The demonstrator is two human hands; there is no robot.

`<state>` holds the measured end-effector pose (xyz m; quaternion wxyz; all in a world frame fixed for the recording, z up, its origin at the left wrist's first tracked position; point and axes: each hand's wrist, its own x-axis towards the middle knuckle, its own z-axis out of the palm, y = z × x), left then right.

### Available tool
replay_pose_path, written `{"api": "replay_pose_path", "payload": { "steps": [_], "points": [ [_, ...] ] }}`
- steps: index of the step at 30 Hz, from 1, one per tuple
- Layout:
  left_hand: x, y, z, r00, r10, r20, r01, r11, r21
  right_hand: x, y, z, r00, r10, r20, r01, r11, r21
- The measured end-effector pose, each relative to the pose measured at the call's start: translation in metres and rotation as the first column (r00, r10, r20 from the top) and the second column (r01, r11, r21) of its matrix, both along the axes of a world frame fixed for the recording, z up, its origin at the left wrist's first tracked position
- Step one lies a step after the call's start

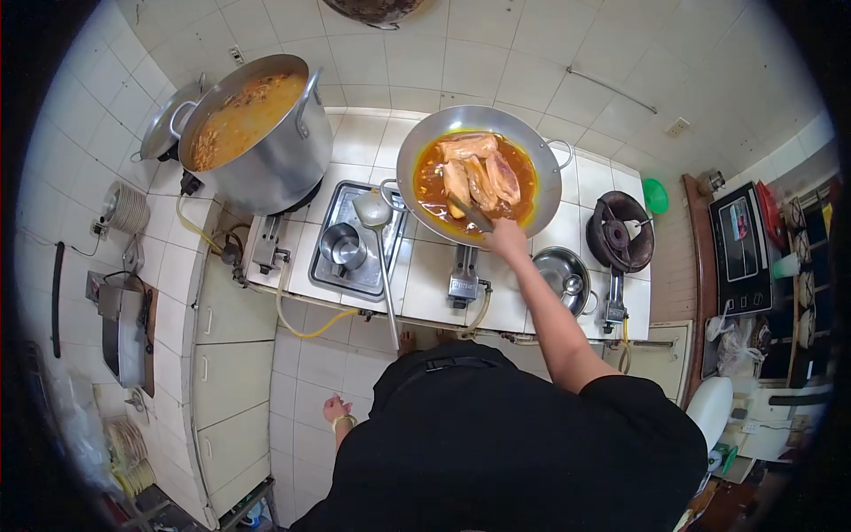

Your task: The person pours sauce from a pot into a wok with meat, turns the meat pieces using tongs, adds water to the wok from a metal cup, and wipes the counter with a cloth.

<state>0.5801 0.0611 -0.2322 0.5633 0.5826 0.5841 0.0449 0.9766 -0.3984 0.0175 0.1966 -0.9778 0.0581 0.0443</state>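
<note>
My right hand (pixel 503 238) is closed around a dark, flat metal utensil (pixel 472 213), whose exact kind I cannot make out. Its far end reaches into a wide metal wok (pixel 551 191) and touches the meat. Several large pieces of browned meat (pixel 480 180) lie there in an orange-brown sauce. Low beside my body hangs my left hand (pixel 336 409), a band on its wrist, fingers loosely curled and apart, with nothing visible in it. A long-handled ladle (pixel 373 211) rests across a metal tray (pixel 327 273), next to a small metal pot (pixel 344 246).
A large stockpot (pixel 275 168) full of orange broth stands at the back left, its lid (pixel 168 124) behind it. Right of the wok are a metal bowl (pixel 557 266) with a small ladle inside and a bare gas burner (pixel 620 232). A yellow gas hose (pixel 315 333) runs along the counter front.
</note>
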Motion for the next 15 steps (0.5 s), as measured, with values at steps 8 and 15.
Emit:
{"api": "replay_pose_path", "payload": {
  "steps": [8, 15],
  "points": [
    [-0.001, -0.007, -0.006, 0.999, 0.037, -0.040, -0.036, 0.999, 0.019, -0.023, -0.046, 0.005, 0.623, 0.223, -0.750, 0.775, -0.048, 0.630],
    [-0.004, -0.006, -0.004, 0.998, -0.009, -0.064, 0.008, 1.000, -0.010, -0.053, -0.060, 0.017, 0.617, 0.066, -0.784, 0.787, -0.056, 0.615]
  ]
}}
